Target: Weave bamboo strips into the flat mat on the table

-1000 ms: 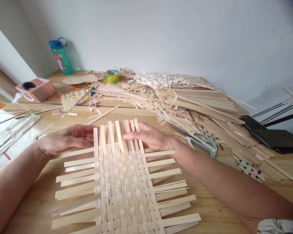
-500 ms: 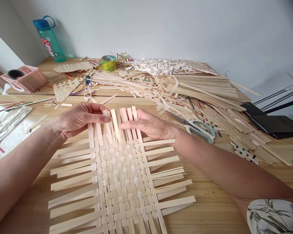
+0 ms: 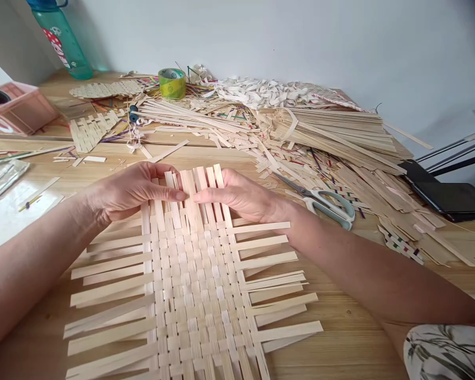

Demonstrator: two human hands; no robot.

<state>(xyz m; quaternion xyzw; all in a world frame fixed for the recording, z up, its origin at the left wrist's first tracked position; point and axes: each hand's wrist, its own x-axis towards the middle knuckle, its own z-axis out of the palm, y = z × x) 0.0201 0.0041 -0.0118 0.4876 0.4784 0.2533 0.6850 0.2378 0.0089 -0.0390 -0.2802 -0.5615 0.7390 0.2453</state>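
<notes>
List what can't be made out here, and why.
Head view: fingertips of the left hand and right hand, behind the upright strips.
Head view: woven mat's near end, cut by the bottom edge.
Head view: bottle's top, cut by the top edge.
Head view: tape roll's print, too small.
</notes>
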